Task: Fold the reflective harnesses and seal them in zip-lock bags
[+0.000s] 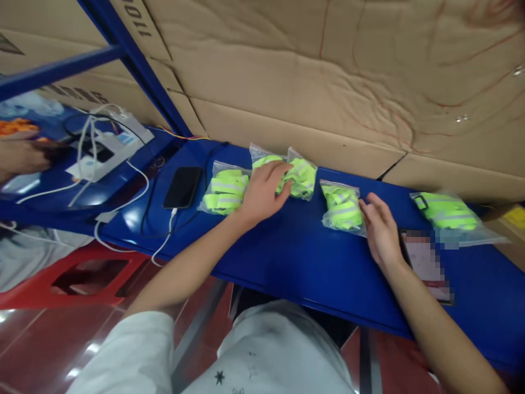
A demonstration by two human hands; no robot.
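Observation:
My left hand (pixel 264 191) lies over a clear zip bag (pixel 267 159) of neon-yellow reflective straps, partly hiding it. Its thumb and fingertips are apart and touch the near edge of another such bag (pixel 302 178). To the left of that hand is a third strap bag (pixel 226 191). Fingers loosely bent and apart, my right hand (pixel 381 230) rests its fingertips against the right side of a strap bag (pixel 342 207). A further bag (pixel 449 212), with a black buckle showing, lies to the right beyond it.
A black phone (pixel 182 187) on a white cable lies left on the blue table (pixel 287 251). A tablet-like device (pixel 426 262) is beside my right wrist. Cardboard (pixel 287 93) walls the back. At far left are a power strip (pixel 110 145), another person's hand (pixel 22 156) and a red stool (pixel 82 273).

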